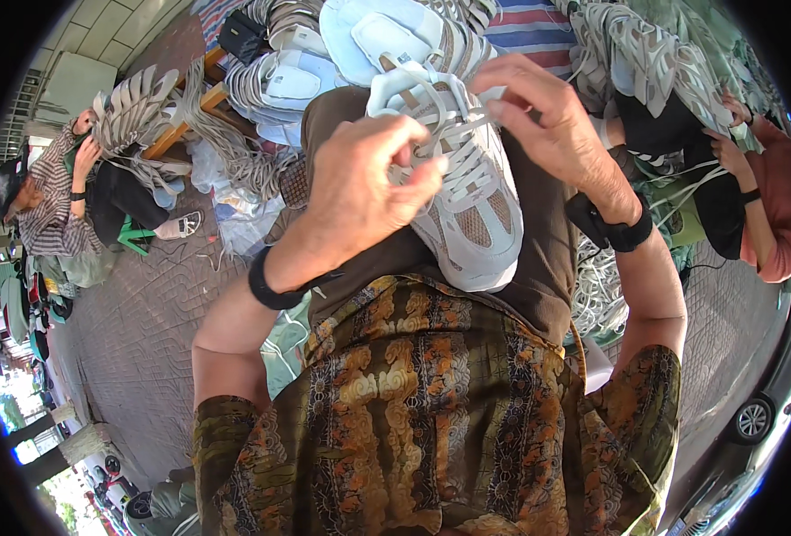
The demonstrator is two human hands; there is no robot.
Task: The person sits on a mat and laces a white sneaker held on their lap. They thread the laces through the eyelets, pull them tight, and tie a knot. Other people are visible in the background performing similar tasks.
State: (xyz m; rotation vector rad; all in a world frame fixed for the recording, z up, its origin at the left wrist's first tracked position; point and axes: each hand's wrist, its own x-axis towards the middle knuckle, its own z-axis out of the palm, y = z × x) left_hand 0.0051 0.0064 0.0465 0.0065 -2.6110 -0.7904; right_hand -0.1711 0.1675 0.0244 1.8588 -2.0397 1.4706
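A beige and white sneaker (470, 234) rests across my lap, its toe pointing toward me. White shoelace (467, 183) criss-crosses its tongue, and loose lace is drawn up near the collar. My left hand (357, 183) is curled at the left of the lacing, closed on the lace near its thumb and index finger. From the upper right, my right hand (546, 109) pinches the lace by the shoe's opening. Parts of both fingertips' grips are hidden by the fingers.
Stacked shoe uppers (293, 85) lie ahead of me on a striped cloth (525, 31). White laces (599, 290) are heaped beside my right leg. One person (51, 201) sits at the left and another (771, 179) at the right, both handling shoe uppers. A dark car (762, 429) stands at the lower right.
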